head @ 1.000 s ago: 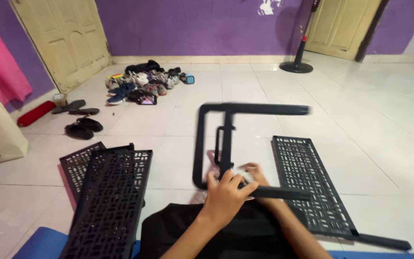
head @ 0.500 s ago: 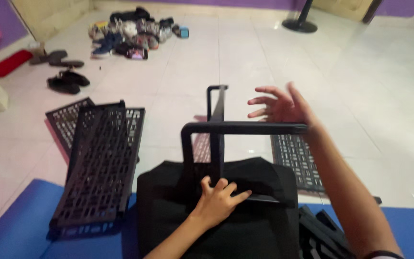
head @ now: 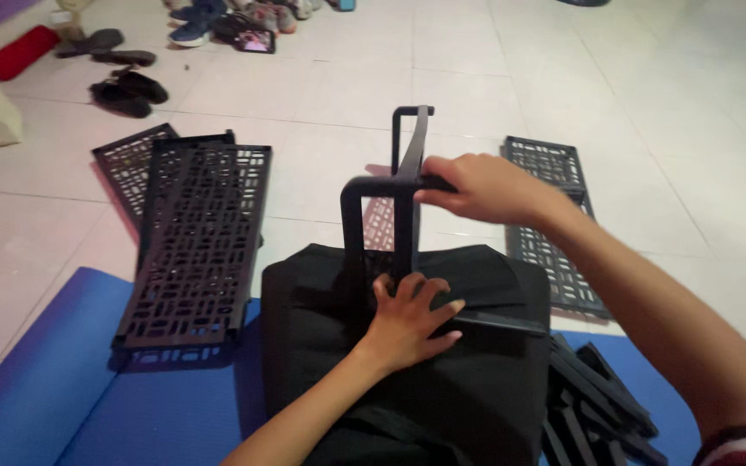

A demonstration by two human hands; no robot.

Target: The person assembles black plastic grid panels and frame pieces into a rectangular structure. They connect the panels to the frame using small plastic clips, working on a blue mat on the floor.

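A black plastic frame [head: 351, 233] stands upright over my lap, which is covered in black cloth [head: 477, 380]. My left hand [head: 407, 318] grips the frame's lower bar against the cloth. My right hand [head: 481, 188] closes over the frame's top bar from the right. A second upright bar of the frame [head: 412, 142] points away from me behind the hands.
Stacked black lattice shelf panels [head: 196, 250] lie at the left, partly on a blue mat [head: 71, 380]. Another lattice panel [head: 550, 233] lies on the white tiles at the right. More black parts [head: 593, 406] sit by my right side. Sandals and shoes [head: 123, 91] are scattered far left.
My right hand came down from the air and took hold of the frame's top bar. The view tilted further down; my left hand stayed on the lower bar.
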